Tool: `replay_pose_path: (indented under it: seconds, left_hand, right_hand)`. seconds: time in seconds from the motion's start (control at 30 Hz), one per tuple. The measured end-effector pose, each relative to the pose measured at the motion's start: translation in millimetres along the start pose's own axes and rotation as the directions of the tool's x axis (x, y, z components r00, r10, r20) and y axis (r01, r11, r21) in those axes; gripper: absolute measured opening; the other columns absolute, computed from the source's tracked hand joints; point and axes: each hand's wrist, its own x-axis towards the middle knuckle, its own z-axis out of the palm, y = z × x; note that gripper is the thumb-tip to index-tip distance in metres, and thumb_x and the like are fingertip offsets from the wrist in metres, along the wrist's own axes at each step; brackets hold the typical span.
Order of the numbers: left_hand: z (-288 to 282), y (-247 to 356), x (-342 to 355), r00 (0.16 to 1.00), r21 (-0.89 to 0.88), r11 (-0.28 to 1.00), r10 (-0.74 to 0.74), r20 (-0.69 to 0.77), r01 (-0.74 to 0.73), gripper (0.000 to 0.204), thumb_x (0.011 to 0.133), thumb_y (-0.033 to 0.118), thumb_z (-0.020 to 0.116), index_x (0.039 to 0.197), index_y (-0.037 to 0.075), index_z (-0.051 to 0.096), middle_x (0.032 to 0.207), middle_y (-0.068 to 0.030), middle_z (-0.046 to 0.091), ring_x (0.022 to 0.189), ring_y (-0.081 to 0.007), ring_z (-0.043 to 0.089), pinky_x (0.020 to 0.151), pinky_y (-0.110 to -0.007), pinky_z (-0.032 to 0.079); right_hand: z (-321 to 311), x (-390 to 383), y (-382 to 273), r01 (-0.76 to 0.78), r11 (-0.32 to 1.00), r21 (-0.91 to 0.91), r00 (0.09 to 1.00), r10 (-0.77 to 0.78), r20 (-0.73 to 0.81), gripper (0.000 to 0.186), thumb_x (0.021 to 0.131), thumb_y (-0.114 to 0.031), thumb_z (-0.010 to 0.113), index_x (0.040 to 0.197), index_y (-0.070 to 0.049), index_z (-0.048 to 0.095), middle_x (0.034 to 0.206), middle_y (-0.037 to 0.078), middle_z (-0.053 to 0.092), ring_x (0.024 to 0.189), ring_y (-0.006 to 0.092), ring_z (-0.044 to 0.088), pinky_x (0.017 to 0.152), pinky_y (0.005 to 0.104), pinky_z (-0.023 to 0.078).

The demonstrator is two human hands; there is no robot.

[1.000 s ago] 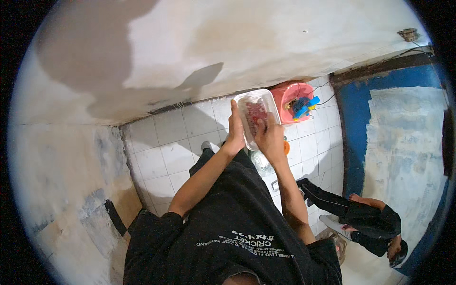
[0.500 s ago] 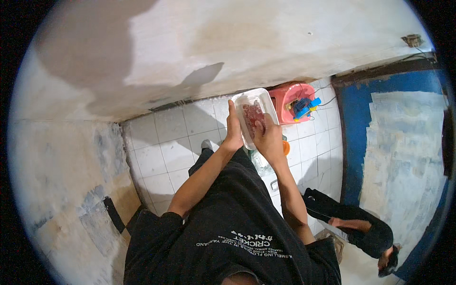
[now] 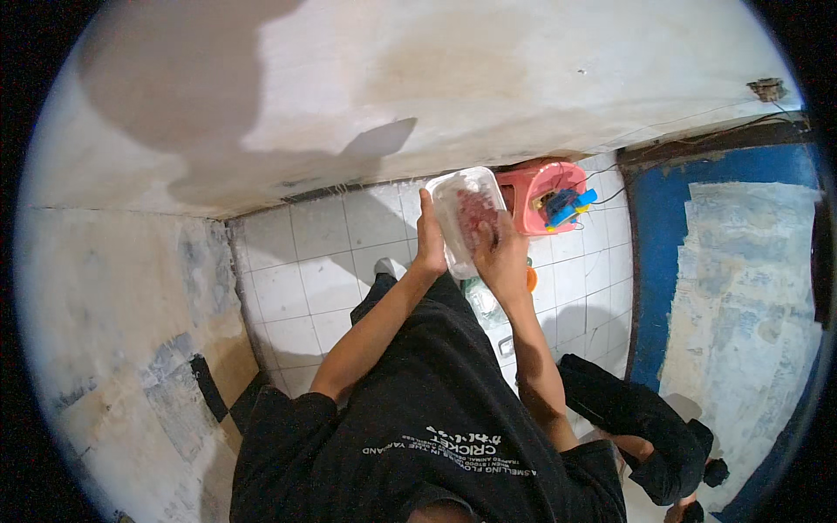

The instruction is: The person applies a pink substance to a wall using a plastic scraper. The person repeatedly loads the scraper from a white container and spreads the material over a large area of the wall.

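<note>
I hold a white rectangular tray (image 3: 455,192) with reddish pieces in it out in front of me, above a white tiled floor. My left hand (image 3: 429,244) grips the tray's left side, fingers flat along its edge. My right hand (image 3: 500,257) reaches into the tray from its near right end, its fingers among the reddish pieces. Both forearms come out of black short sleeves.
A pink stool (image 3: 536,192) with blue and yellow things on it stands just right of the tray by the stained wall. A blue wall (image 3: 732,261) runs along the right. Another person in black (image 3: 645,427) crouches at lower right. A small orange thing (image 3: 531,279) lies on the tiles.
The tray and both my hands have stayed together and barely shifted. The crouching person at lower right has moved lower and further toward the picture's edge.
</note>
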Motion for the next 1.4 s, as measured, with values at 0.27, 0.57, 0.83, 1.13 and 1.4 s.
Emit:
replay_pose_path:
  seconds: [0.27,0.57,0.83,1.13,1.4]
  left_hand:
    - [-0.8,-5.2,7.1,0.995,0.003,0.996,-0.092,0.036,0.092,0.081,0.084,0.074,0.024,0.121,0.008,0.052,0.109,-0.0092,0.060,0.100,-0.0245,0.057,0.092,-0.040,0.045]
    - [-1.8,-1.3,13.7,0.998,0.048,0.997,-0.064,0.013,0.063,0.082,0.085,0.074,0.024,0.121,0.006,0.051,0.111,-0.0101,0.059,0.103,-0.0246,0.057,0.094,-0.040,0.044]
    - [-14.9,-0.7,19.7,0.991,-0.053,0.993,-0.101,0.091,0.106,0.085,0.084,0.075,0.024,0.125,0.005,0.049,0.116,-0.0132,0.058,0.105,-0.0274,0.056,0.096,-0.043,0.043]
    - [-13.6,-2.6,22.3,0.994,0.028,0.996,-0.088,0.068,0.086,0.083,0.085,0.073,0.022,0.123,0.005,0.051,0.116,-0.0122,0.058,0.105,-0.0262,0.056,0.098,-0.041,0.041]
    - [-7.5,-4.5,21.0,0.987,0.012,0.992,-0.127,0.103,0.126,0.084,0.084,0.075,0.024,0.126,0.006,0.048,0.118,-0.0116,0.057,0.109,-0.0275,0.055,0.098,-0.041,0.041]
  right_hand:
    - [-2.4,6.8,11.9,-0.080,0.997,0.022,0.996,0.080,-0.033,0.010,0.082,-0.005,0.055,0.081,0.003,0.048,0.063,0.029,0.053,0.063,0.0496,0.053,0.052,0.0489,0.042]
    - [7.5,5.6,16.7,-0.095,0.994,-0.057,0.993,0.099,0.061,0.012,0.082,-0.007,0.057,0.085,0.003,0.050,0.065,0.029,0.055,0.066,0.0486,0.056,0.054,0.0494,0.043]
    - [8.1,7.8,20.9,-0.042,0.999,-0.031,0.997,0.044,0.063,0.010,0.081,-0.003,0.055,0.085,0.004,0.050,0.065,0.028,0.056,0.063,0.0463,0.057,0.053,0.0478,0.044]
    - [5.7,9.3,25.4,-0.076,0.997,-0.023,0.995,0.078,0.069,0.009,0.079,-0.004,0.055,0.084,0.003,0.052,0.071,0.028,0.058,0.069,0.0461,0.058,0.058,0.0469,0.045]
    - [7.2,6.7,19.2,-0.114,0.993,-0.033,0.993,0.115,0.027,0.008,0.080,-0.002,0.054,0.084,0.004,0.050,0.069,0.030,0.055,0.068,0.0482,0.056,0.055,0.0469,0.044]
